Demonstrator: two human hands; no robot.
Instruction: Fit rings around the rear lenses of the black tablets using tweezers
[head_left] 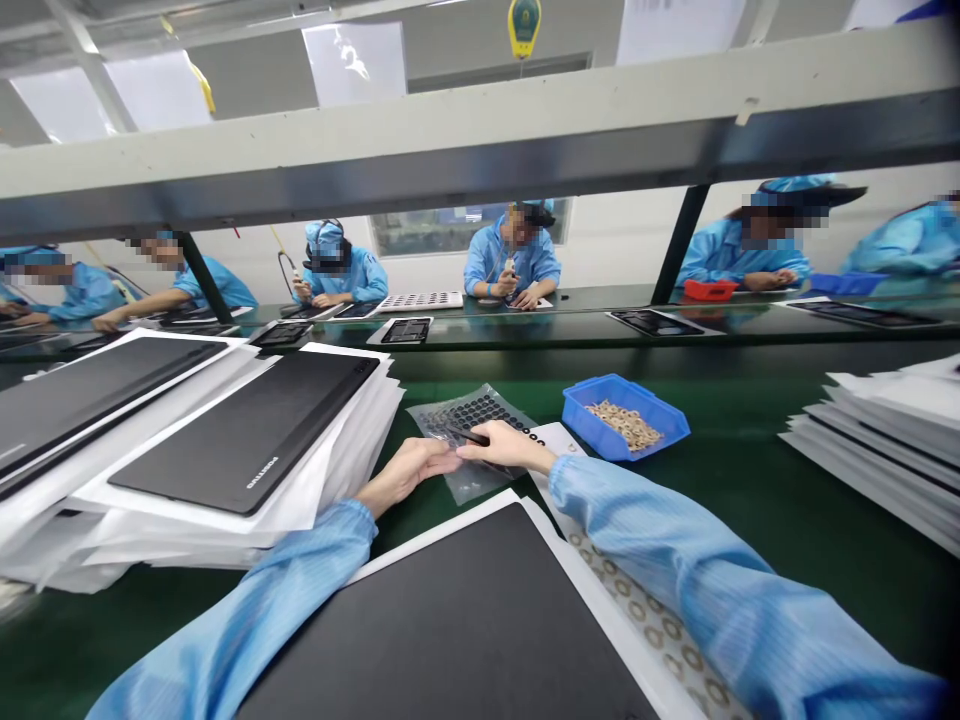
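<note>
My right hand (pixel 506 447) pinches a slim black stylus (pixel 470 436) above a clear bubble-plastic bag (pixel 472 470) of small dark round parts. My left hand (pixel 409 470) lies flat beside it, fingertips at the bag's edge and close to the stylus tip. Below my forearms, a black tablet (pixel 450 630) rests on a white sheet. A tray of small beige rings (pixel 645 610) lies partly hidden under my right forearm. A white card (pixel 559 440) sits under the bag's right edge.
Stacked black tablets on white sheets (pixel 247 430) fill the left, and a white stack (pixel 877 430) stands right. A blue bin of rings (pixel 626 415) sits ahead. Beyond a metal beam (pixel 480 140), co-workers (pixel 514 260) in blue coats work at another bench.
</note>
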